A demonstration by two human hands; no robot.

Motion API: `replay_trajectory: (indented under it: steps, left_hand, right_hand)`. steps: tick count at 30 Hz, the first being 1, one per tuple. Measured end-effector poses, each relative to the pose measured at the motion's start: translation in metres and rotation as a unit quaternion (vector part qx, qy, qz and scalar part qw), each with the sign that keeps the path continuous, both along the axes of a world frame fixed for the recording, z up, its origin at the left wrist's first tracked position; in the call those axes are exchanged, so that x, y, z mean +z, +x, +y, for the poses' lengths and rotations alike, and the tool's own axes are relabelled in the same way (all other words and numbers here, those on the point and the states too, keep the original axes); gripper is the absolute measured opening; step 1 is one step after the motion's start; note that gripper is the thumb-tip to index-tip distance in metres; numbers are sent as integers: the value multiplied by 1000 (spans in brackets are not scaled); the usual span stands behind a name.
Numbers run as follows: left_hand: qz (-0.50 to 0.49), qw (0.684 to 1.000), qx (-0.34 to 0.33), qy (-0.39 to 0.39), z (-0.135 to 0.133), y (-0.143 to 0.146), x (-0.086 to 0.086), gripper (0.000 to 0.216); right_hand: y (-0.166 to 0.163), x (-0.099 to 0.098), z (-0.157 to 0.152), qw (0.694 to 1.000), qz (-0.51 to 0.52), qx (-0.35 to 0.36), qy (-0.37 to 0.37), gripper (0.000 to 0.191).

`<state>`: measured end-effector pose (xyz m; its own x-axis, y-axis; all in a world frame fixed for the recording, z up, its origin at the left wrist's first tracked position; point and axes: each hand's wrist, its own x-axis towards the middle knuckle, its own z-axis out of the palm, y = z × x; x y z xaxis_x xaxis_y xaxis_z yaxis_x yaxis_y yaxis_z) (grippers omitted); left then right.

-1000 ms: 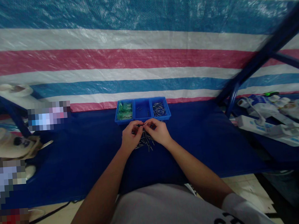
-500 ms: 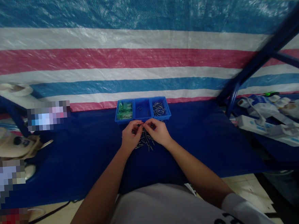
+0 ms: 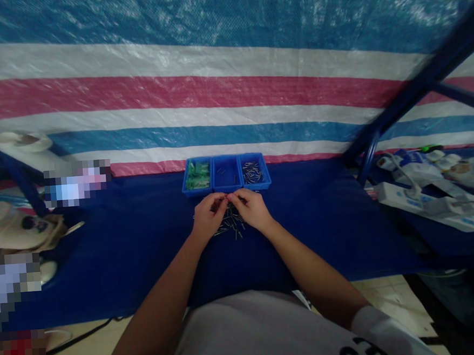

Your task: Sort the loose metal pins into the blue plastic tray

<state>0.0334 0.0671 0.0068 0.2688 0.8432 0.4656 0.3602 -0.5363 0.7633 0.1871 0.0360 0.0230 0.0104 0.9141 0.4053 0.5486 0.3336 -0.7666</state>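
Observation:
My left hand (image 3: 207, 216) and my right hand (image 3: 252, 209) are curled side by side on the dark blue cloth (image 3: 124, 245), fingertips pinched together over a loose pile of small metal pins (image 3: 230, 225). Something thin sits between the fingertips of both hands; it is too small to name. Just beyond the hands stand three small blue trays (image 3: 225, 174): the left one holds green parts (image 3: 197, 175), the middle one a few pins, the right one several metal pins (image 3: 252, 172).
A striped tarp (image 3: 230, 80) hangs behind the table. A blue metal frame bar (image 3: 413, 87) slants down at the right. White power strips and cables (image 3: 421, 197) lie at the right. Rolls and clutter (image 3: 17, 225) crowd the left edge.
The fingertips of both hands have closed a little tighter together over the pile. The hands stay in the same place.

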Motion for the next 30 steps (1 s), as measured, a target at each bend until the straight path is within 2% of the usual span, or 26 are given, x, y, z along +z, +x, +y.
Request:
replay_trajectory:
  steps: [4,10,17,24,30]
  left_hand:
    - [7,1000,-5,2,0,-1,0,16]
    - [-19,999,-5,38,-1,0,5,14]
    - [-33,999,-6,41,-2,0,4,15]
    - [-26,999,8,31,0,-1,-3,17]
    - [-33,999,-1,29,1,0,-4,20]
  right_hand:
    - [-1,-1,0,1000,-14,0,-1,33]
    - [-1,0,-1,1000,-20,-3,4,35]
    - [-1,0,0,1000,-18,9,11,36]
    - [-1,-2,1,1000,-20,2,14,33]
    - [-2,1,-1,1000,-10,-16,-4,22]
